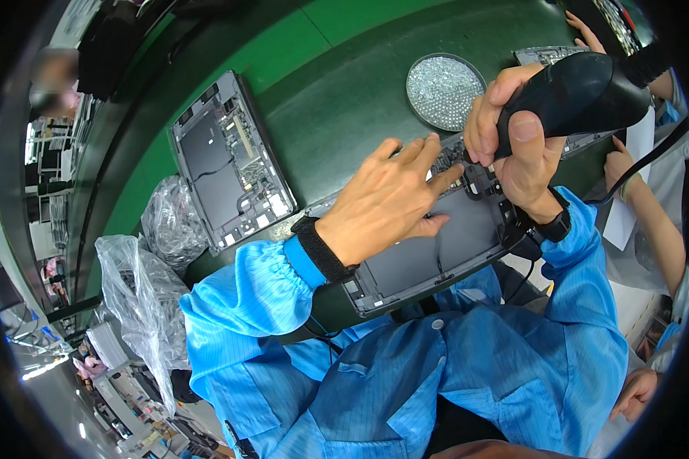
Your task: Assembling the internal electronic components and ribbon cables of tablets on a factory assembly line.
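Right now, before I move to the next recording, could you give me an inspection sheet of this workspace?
Surface: green tabletop, carrying a round dish of small shiny pieces.
Job's things: nearer open laptop base; black handheld tool.
Clutter: crumpled clear plastic at left, beside a second open laptop base.
Grips: left grip open over the nearer base, contact unclear; right grip closed around the tool.
Cables: black cable at right, ends unclear.
Surroundings: another person's forearm at right.

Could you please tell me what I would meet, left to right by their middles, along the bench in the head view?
Clear plastic bags, leftmost uncovered laptop base, left hand, round dish of small shiny pieces, right hand, black handheld tool.
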Action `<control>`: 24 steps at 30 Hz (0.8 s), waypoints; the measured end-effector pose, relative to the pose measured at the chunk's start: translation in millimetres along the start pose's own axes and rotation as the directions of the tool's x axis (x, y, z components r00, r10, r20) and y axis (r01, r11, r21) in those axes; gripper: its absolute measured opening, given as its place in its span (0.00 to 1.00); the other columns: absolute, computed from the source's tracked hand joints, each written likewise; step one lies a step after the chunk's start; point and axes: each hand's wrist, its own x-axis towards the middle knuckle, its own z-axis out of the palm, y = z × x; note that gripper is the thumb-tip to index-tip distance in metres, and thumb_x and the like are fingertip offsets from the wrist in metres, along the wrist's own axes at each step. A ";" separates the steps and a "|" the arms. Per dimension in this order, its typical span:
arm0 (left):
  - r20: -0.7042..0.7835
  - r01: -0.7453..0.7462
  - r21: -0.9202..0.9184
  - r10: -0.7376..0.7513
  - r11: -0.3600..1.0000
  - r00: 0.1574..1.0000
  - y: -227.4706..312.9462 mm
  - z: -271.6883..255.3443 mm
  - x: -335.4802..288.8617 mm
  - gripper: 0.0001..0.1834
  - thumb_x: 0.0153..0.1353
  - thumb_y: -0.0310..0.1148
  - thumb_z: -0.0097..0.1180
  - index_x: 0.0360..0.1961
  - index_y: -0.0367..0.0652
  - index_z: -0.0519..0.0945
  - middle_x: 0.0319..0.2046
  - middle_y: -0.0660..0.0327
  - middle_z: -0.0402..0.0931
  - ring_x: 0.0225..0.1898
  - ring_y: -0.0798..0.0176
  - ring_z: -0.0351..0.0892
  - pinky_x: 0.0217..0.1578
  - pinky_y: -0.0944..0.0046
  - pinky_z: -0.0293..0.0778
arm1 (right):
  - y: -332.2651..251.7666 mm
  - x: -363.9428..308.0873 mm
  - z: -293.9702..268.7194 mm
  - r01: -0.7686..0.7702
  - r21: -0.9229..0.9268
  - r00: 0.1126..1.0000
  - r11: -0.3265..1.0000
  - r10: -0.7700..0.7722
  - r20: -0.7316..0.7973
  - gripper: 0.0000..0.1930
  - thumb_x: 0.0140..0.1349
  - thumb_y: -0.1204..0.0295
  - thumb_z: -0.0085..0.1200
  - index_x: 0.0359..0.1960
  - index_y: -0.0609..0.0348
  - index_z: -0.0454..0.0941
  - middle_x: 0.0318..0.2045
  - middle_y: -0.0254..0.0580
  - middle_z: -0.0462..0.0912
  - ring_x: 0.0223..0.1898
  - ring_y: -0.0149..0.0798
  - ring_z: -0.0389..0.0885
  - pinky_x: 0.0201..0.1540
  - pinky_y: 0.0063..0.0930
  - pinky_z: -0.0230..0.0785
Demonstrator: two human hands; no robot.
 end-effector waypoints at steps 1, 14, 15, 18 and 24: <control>-0.008 -0.004 0.006 0.004 1.000 1.000 -0.5 0.5 -0.1 0.35 0.53 0.47 0.71 0.62 0.48 0.81 0.56 0.48 0.75 0.57 0.49 0.78 0.57 0.54 0.71 | 0.6 -0.4 -0.5 0.001 0.001 1.000 1.000 -0.001 0.002 0.16 0.73 0.65 0.57 0.48 0.69 0.72 0.19 0.35 0.75 0.17 0.25 0.70 0.21 0.21 0.65; -0.030 -0.023 0.012 0.023 1.000 0.999 -1.5 3.0 -1.1 0.35 0.53 0.48 0.71 0.63 0.46 0.81 0.54 0.49 0.75 0.52 0.52 0.78 0.54 0.56 0.72 | 3.0 -2.0 -1.0 0.012 -0.046 0.998 0.999 -0.010 0.056 0.14 0.73 0.68 0.57 0.47 0.69 0.73 0.24 0.37 0.77 0.19 0.23 0.71 0.22 0.19 0.65; -0.031 -0.022 0.015 0.023 1.000 0.999 -1.7 3.2 -0.9 0.35 0.53 0.48 0.71 0.63 0.46 0.81 0.54 0.49 0.75 0.52 0.52 0.78 0.54 0.56 0.72 | 3.8 -1.7 -0.9 0.018 -0.049 0.998 0.999 -0.015 0.058 0.14 0.73 0.68 0.57 0.47 0.69 0.73 0.25 0.37 0.78 0.19 0.23 0.71 0.22 0.19 0.65; -0.039 -0.034 0.019 0.035 0.999 0.999 -0.5 3.4 -1.0 0.36 0.54 0.48 0.71 0.62 0.45 0.80 0.54 0.49 0.75 0.52 0.52 0.78 0.54 0.56 0.72 | 5.6 -3.3 4.6 0.062 -0.056 0.997 0.997 -0.059 0.043 0.13 0.73 0.69 0.57 0.46 0.70 0.73 0.25 0.37 0.77 0.19 0.24 0.71 0.22 0.19 0.66; -0.044 -0.026 0.006 0.027 1.000 0.999 0.7 4.9 -0.8 0.37 0.53 0.48 0.72 0.63 0.43 0.80 0.54 0.48 0.74 0.52 0.51 0.78 0.55 0.56 0.72 | 3.9 -6.5 -0.5 0.013 -0.025 0.996 1.000 -0.011 0.091 0.13 0.72 0.70 0.58 0.46 0.69 0.72 0.25 0.37 0.77 0.19 0.24 0.71 0.22 0.19 0.66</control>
